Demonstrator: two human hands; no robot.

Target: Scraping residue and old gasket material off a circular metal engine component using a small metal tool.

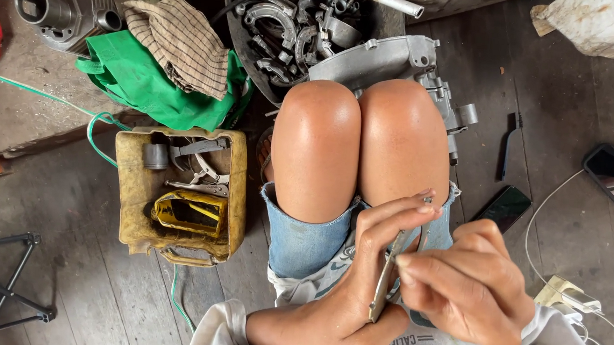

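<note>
The person is sitting low with both bare knees point(361, 147) pushed together, and both hands are working just below the knees, over the blue denim shorts point(303, 246).

The left hand point(356, 301) is coming up from the bottom, palm turned up, with its fingers point(396, 216) curling over a thin flat grey metal tool point(388, 275). The fingers are closing tight around the tool. The tool is standing almost straight up, leaning a little, with its lower end sitting in the palm and its top end poking out near the fingertips.

The right hand point(465, 286) is coming in from the right side with its back facing up. Its thumb and fingers are pinching the same tool in the middle. The two hands are touching each other, both clamping on the tool.

On the dark wooden floor point(92, 266) to the left, a worn yellow plastic box point(180, 194) is holding pliers and other small tools. Beyond it, a green cloth bag point(140, 80) is lying under a brown checked rag point(184, 40). In front of the knees, a big grey metal engine casing point(390, 58) is sitting beside a dark round tub of metal parts point(293, 32). To the right, two black phones point(505, 207) are lying on the floor near white cables point(567, 294).
</note>
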